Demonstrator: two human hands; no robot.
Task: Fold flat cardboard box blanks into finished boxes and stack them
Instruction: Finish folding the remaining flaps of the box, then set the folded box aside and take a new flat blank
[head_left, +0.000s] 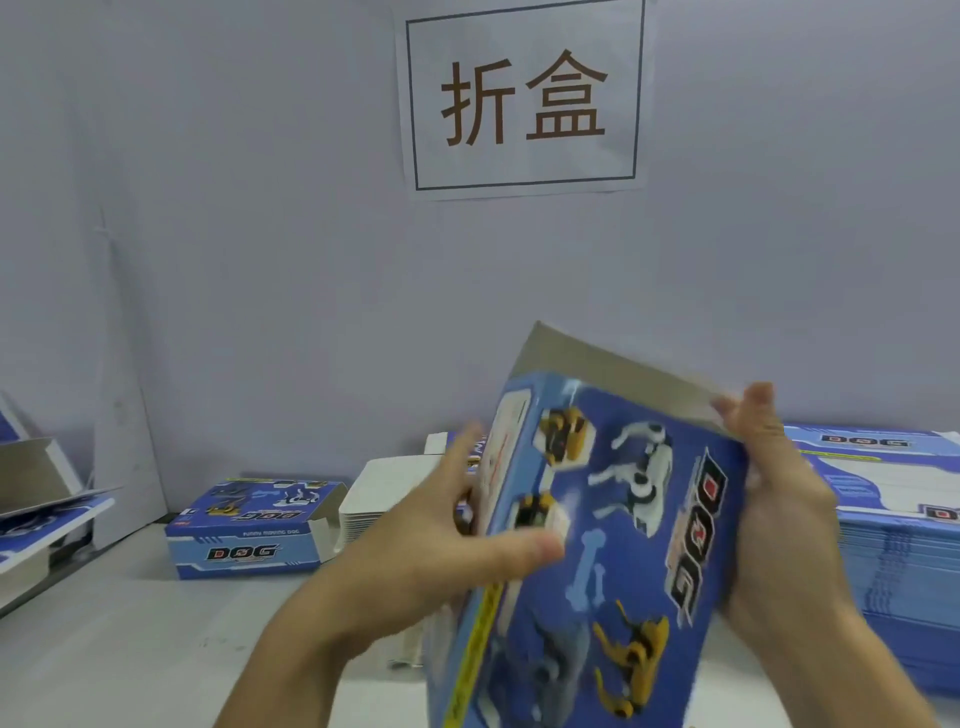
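I hold a blue "DOG" printed cardboard box (613, 545) upright and tilted in front of me, its grey top flap (613, 374) standing open. My left hand (441, 545) grips its left side, thumb across the printed front and fingers behind. My right hand (779, 499) grips the right edge, fingertips at the upper right corner near the flap. A finished blue box (249, 530) lies on the table at the back left, one end flap open.
A tall stack of flat blue blanks (893, 545) sits at the right. White stacked trays (384, 493) stand behind the held box. More blue cardboard (36, 509) lies at the far left edge. A paper sign (524, 98) hangs on the grey wall.
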